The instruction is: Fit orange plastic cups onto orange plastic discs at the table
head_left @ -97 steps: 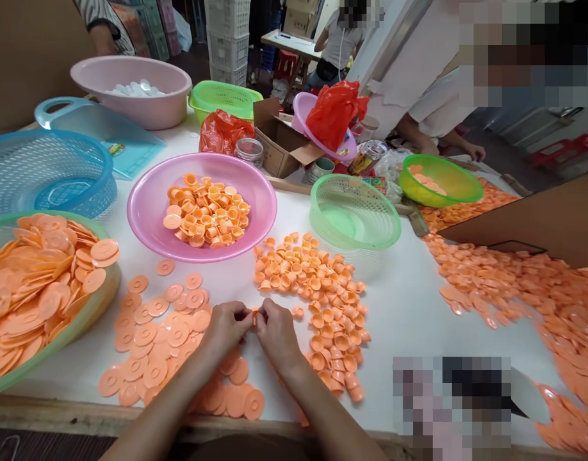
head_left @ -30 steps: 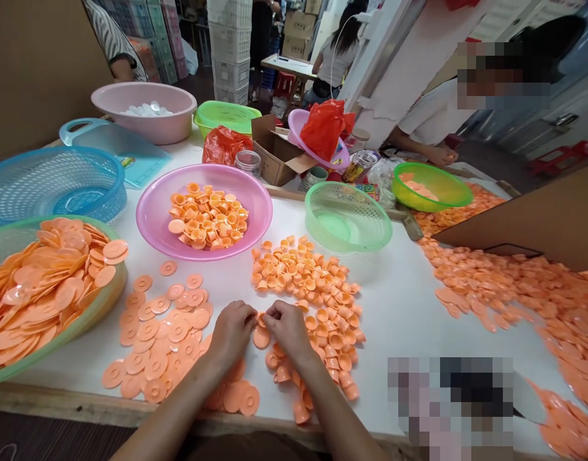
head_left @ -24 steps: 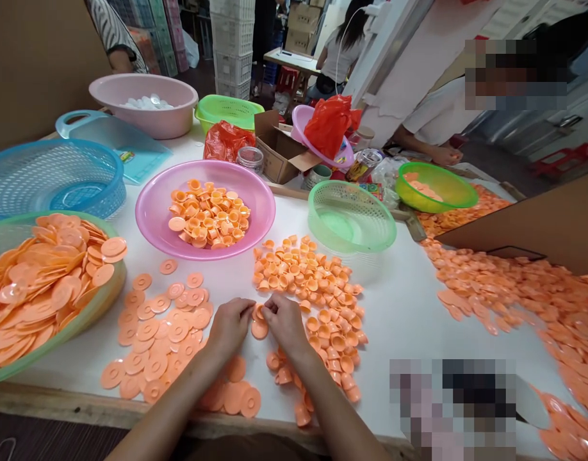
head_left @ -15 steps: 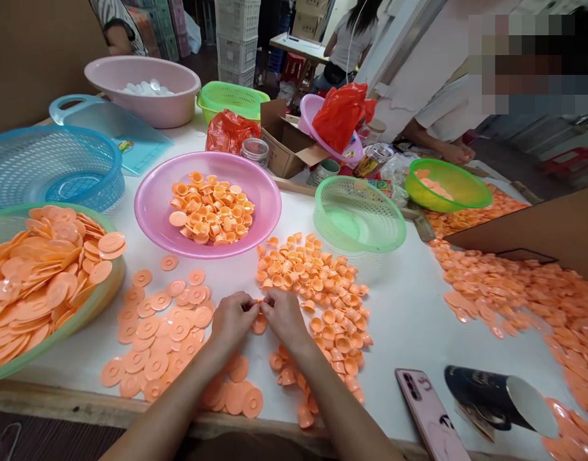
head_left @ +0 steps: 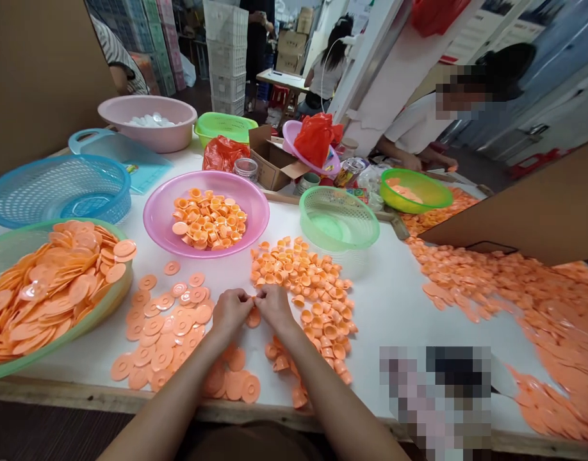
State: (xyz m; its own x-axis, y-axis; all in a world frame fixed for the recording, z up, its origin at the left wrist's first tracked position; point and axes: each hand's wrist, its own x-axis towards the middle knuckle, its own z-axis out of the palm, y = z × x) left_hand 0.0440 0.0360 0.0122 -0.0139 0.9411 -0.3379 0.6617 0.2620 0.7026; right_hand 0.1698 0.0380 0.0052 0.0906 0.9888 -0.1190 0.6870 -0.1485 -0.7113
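Observation:
My left hand (head_left: 230, 310) and my right hand (head_left: 273, 306) meet fingertip to fingertip over the white table (head_left: 400, 301), both pinched on a small orange plastic piece (head_left: 253, 299) between them. Just below the fingers lies a flat orange disc (head_left: 253, 317). A spread of flat orange discs (head_left: 171, 323) lies to the left of my hands. A heap of small orange caps (head_left: 306, 282) lies to the right. Behind them a pink bowl (head_left: 255, 202) holds joined orange pieces (head_left: 207, 218).
A green bowl (head_left: 106, 301) of large orange discs sits at the left, a blue basket (head_left: 58, 189) behind it. A green basket (head_left: 339, 218) stands centre right. Orange parts (head_left: 515, 288) cover the right side. Another person (head_left: 419, 128) works at the far end.
My hands stay pinched together on the small piece, shifting slightly away from me. The head camera has tilted up, showing more of the room.

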